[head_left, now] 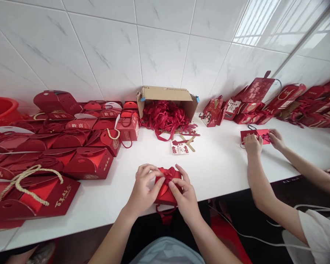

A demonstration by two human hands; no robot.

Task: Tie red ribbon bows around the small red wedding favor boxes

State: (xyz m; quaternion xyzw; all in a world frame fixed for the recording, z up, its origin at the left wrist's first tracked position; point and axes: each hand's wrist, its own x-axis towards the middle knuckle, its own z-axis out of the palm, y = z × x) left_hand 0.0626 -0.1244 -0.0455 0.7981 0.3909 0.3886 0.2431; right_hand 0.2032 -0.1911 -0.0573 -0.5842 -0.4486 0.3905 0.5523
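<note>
A small red gift box (165, 199) stands at the table's front edge, directly before me, with a cord handle hanging from its near side. On its top lies a red ribbon (169, 173) gathered into a bow. My left hand (145, 189) pinches the ribbon between thumb and fingers from the left. From the right, my right hand (186, 196) has its thumb pressed at the knot, the fingers curled beside the box and one finger raised. Part of the box is hidden by both hands.
Rows of red gift boxes (89, 161) fill the left. An open cardboard box (167, 93) of red ribbons (165, 117) stands by the wall, near a printed card (179, 148). At right, a co-worker's hands (253, 143) handle another red box (246, 135).
</note>
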